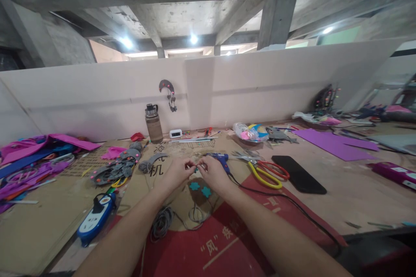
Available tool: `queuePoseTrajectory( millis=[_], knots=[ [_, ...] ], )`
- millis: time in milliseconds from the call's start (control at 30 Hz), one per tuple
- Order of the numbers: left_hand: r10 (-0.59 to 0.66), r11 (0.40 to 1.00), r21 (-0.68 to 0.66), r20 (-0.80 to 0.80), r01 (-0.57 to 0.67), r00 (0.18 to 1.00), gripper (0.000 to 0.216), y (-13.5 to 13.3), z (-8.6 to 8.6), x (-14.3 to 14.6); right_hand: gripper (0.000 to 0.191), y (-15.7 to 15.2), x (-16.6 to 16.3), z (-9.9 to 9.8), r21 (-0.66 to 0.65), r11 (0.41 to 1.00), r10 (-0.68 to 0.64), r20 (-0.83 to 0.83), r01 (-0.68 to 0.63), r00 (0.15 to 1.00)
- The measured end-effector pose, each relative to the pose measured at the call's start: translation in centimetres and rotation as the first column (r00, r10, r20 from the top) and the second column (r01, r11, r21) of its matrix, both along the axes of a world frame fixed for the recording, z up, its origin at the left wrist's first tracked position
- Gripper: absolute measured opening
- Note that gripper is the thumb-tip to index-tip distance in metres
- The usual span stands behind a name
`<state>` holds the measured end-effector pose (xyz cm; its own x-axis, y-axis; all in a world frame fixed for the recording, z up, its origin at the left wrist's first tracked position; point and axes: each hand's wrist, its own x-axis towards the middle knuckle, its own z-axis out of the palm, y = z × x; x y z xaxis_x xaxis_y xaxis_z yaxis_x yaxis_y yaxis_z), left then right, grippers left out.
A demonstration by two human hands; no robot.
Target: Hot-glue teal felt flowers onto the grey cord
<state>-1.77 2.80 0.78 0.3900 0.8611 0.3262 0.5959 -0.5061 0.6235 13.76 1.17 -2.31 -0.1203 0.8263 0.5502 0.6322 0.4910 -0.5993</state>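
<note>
My left hand (180, 170) and my right hand (212, 172) meet over the middle of the cardboard, fingertips pinched close together. What they hold is too small to make out; a speck of teal shows just beneath the fingertips. Two teal flower-shaped cutouts (194, 186) lie on the cardboard below my hands. Beside my right hand rests a blue hot glue gun (223, 161), partly covered by it. A grey coil of cord (162, 223) lies by my left forearm, its loose strands running between my arms. Left of my left hand sits a grey felt crescent (155, 161).
Yellow-handled scissors (264, 177) and red-handled scissors (274, 169) lie right, near a black phone (297, 174). A blue power strip (96, 218), grey felt pieces (118, 166) and a bottle (154, 125) stand left. The glue gun's black cable (292, 203) crosses the right side.
</note>
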Motion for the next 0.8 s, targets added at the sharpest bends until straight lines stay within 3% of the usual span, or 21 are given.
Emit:
queuePoseTrajectory(
  millis=[233, 367, 600, 700, 800],
  knots=[
    [-0.035, 0.974, -0.22, 0.068, 0.049, 0.997, 0.017, -0.1, -0.1, -0.1, 0.009, -0.1, 0.0, 0.1, -0.022, 0.999, -0.04, 0.017, 0.041, 0.999],
    [-0.002, 0.967, -0.254, 0.063, 0.018, 0.998, 0.016, -0.5, 0.4, 0.0, 0.009, -0.1, -0.1, 0.1, -0.01, 1.0, -0.024, 0.029, 0.024, 0.999],
    [0.044, 0.993, -0.117, 0.097, -0.032, 0.994, 0.01, -0.1, 0.1, -0.1, 0.018, -0.1, -0.4, -0.2, 0.011, 1.0, 0.03, -0.088, -0.029, 0.996],
    [0.104, 0.994, -0.028, 0.13, -0.101, 0.986, 0.011, 0.4, -0.1, -0.5, 0.022, -0.3, -0.6, -0.2, -0.031, 0.998, 0.045, -0.11, -0.049, 0.993],
    [0.206, 0.976, 0.019, 0.226, -0.215, 0.952, 0.012, 0.9, 0.0, -1.3, 0.017, -0.7, -0.8, 0.1, -0.054, 0.986, 0.152, -0.1, -0.158, 0.983]
  ],
)
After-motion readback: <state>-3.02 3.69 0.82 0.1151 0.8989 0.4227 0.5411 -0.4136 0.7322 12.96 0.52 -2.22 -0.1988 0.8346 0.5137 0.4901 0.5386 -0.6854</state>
